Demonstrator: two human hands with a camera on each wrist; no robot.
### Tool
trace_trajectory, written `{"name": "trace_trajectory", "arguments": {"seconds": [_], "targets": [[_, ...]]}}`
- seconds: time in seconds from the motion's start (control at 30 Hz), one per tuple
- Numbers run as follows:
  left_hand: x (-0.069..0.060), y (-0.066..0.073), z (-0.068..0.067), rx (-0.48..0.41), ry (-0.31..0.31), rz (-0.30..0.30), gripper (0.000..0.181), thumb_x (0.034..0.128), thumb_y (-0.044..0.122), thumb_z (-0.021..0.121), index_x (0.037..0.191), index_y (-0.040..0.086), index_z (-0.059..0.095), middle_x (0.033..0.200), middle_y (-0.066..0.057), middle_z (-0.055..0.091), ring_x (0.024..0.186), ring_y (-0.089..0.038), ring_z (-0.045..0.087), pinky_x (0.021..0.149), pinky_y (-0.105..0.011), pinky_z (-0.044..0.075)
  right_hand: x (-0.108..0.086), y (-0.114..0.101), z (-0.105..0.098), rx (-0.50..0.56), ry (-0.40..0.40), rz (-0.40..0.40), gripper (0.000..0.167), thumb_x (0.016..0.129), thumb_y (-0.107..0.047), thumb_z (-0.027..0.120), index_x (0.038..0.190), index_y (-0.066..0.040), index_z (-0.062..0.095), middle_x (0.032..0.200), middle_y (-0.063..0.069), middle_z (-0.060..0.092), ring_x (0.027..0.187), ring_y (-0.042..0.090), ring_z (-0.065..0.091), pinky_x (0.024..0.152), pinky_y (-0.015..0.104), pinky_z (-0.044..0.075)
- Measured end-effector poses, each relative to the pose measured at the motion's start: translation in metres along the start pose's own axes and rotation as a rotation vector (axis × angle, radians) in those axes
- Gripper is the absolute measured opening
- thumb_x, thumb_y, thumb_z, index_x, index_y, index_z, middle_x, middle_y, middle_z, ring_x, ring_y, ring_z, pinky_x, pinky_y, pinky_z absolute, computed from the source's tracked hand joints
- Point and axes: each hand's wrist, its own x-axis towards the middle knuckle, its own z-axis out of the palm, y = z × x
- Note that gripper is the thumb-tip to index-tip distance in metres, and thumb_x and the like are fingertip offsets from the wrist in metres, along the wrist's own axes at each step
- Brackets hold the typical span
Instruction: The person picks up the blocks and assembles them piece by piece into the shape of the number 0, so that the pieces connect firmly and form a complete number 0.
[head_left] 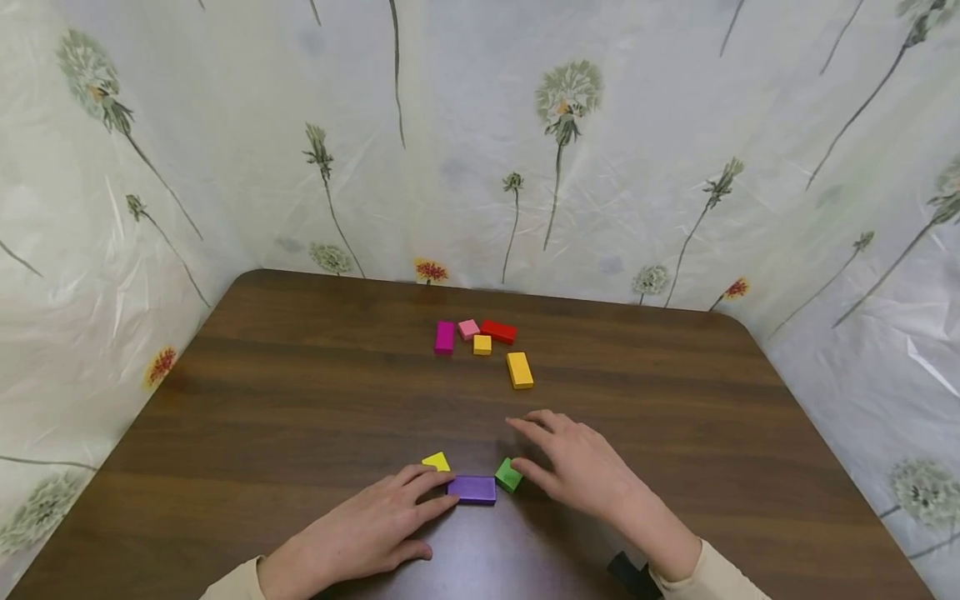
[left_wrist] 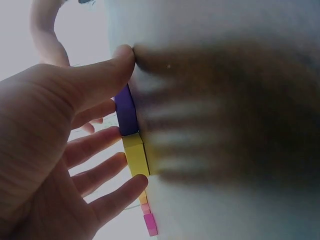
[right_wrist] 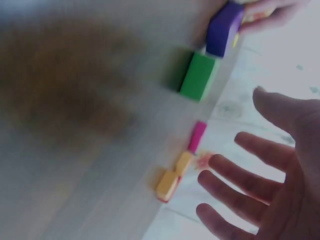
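A purple rectangular block [head_left: 474, 491] lies flat near the front of the table. My left hand [head_left: 367, 521] rests beside its left end, with fingertips touching or very close to it. Partly hidden behind those fingers is a yellow block [head_left: 437, 462]; the left wrist view shows the yellow block [left_wrist: 135, 154] close to the purple one [left_wrist: 126, 111]. At the purple block's right end sits a green block [head_left: 508, 474], turned at an angle. My right hand [head_left: 577, 467] hovers just right of the green block [right_wrist: 198, 76], fingers spread and holding nothing.
Farther back on the wooden table [head_left: 337, 375] lie a magenta block [head_left: 445, 337], a pink block [head_left: 468, 329], a red block [head_left: 498, 332], a small orange-yellow block [head_left: 482, 345] and a longer one [head_left: 520, 370]. A flower-patterned sheet [head_left: 465, 142] hangs behind the table.
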Motion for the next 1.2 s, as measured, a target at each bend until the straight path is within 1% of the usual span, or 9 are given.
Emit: {"name": "trace_trajectory", "arguments": {"seconds": [0.2, 0.27, 0.37, 0.6, 0.67, 0.77, 1.0, 1.07, 1.2], "targets": [[0.000, 0.000, 0.002, 0.005, 0.009, -0.005, 0.058, 0.0878, 0.039, 0.073, 0.136, 0.011, 0.057, 0.143, -0.009, 0.046, 0.126, -0.023, 0.045, 0.100, -0.037, 0.044, 0.024, 0.025, 0.004, 0.093, 0.001, 0.142, 0.050, 0.093, -0.045, 0.063, 0.134, -0.016, 0.061, 0.117, 0.005, 0.062, 0.097, 0.021, 0.064, 0.076, 0.043, 0.053], [0.000, 0.000, 0.001, 0.000, 0.000, -0.011, 0.058, 0.0881, 0.039, 0.072, 0.137, 0.011, 0.057, 0.143, -0.008, 0.046, 0.126, -0.023, 0.045, 0.100, -0.036, 0.043, 0.033, 0.035, 0.006, 0.132, -0.018, 0.206, 0.050, 0.093, -0.045, 0.063, 0.132, -0.013, 0.062, 0.115, 0.007, 0.063, 0.096, 0.024, 0.063, 0.076, 0.045, 0.053], [0.000, 0.000, 0.000, -0.014, -0.021, -0.023, 0.058, 0.0889, 0.040, 0.071, 0.138, 0.011, 0.056, 0.144, -0.008, 0.045, 0.127, -0.023, 0.044, 0.101, -0.037, 0.043, 0.047, 0.049, 0.008, 0.185, -0.053, 0.288, 0.052, 0.094, -0.042, 0.063, 0.132, -0.007, 0.061, 0.110, 0.009, 0.065, 0.091, 0.023, 0.062, 0.073, 0.042, 0.052], [0.002, 0.000, -0.002, -0.029, -0.055, -0.045, 0.059, 0.0899, 0.040, 0.070, 0.139, 0.012, 0.055, 0.146, -0.007, 0.043, 0.128, -0.022, 0.043, 0.102, -0.037, 0.042, 0.081, 0.071, 0.007, 0.236, -0.085, 0.418, 0.057, 0.095, -0.041, 0.060, 0.135, 0.000, 0.056, 0.094, 0.010, 0.063, 0.075, 0.021, 0.054, 0.062, 0.035, 0.043], [0.002, 0.000, -0.003, -0.035, -0.060, -0.044, 0.059, 0.0902, 0.040, 0.070, 0.139, 0.012, 0.054, 0.146, -0.007, 0.043, 0.128, -0.022, 0.043, 0.102, -0.037, 0.042, 0.089, 0.073, 0.007, 0.238, -0.097, 0.448, 0.059, 0.096, -0.042, 0.060, 0.137, 0.000, 0.054, 0.089, 0.010, 0.062, 0.070, 0.022, 0.051, 0.060, 0.035, 0.040], [0.002, -0.001, -0.002, -0.043, -0.062, -0.038, 0.059, 0.0905, 0.041, 0.069, 0.139, 0.012, 0.054, 0.146, -0.007, 0.043, 0.128, -0.022, 0.043, 0.101, -0.038, 0.042, 0.096, 0.075, 0.008, 0.240, -0.106, 0.478, 0.061, 0.095, -0.043, 0.059, 0.136, 0.002, 0.053, 0.090, 0.012, 0.064, 0.071, 0.023, 0.054, 0.061, 0.036, 0.042], [0.002, -0.001, -0.002, -0.057, -0.074, -0.049, 0.058, 0.0912, 0.041, 0.068, 0.140, 0.013, 0.054, 0.148, -0.006, 0.042, 0.129, -0.021, 0.042, 0.101, -0.039, 0.043, 0.108, 0.070, 0.013, 0.214, -0.080, 0.527, 0.060, 0.093, -0.045, 0.062, 0.131, 0.001, 0.059, 0.107, 0.014, 0.067, 0.078, 0.024, 0.055, 0.065, 0.036, 0.047], [0.002, -0.001, -0.002, -0.059, -0.076, -0.050, 0.058, 0.0912, 0.041, 0.068, 0.140, 0.013, 0.054, 0.148, -0.006, 0.042, 0.129, -0.021, 0.042, 0.101, -0.039, 0.043, 0.110, 0.068, 0.014, 0.207, -0.074, 0.534, 0.058, 0.093, -0.044, 0.063, 0.129, 0.001, 0.061, 0.105, 0.013, 0.067, 0.078, 0.025, 0.055, 0.064, 0.035, 0.047], [0.002, -0.001, -0.002, -0.058, -0.073, -0.049, 0.058, 0.0909, 0.041, 0.068, 0.140, 0.012, 0.054, 0.147, -0.006, 0.042, 0.129, -0.021, 0.042, 0.102, -0.038, 0.042, 0.114, 0.064, 0.017, 0.202, -0.062, 0.553, 0.053, 0.092, -0.042, 0.065, 0.123, 0.001, 0.066, 0.088, 0.010, 0.062, 0.073, 0.024, 0.053, 0.059, 0.032, 0.044]]}}
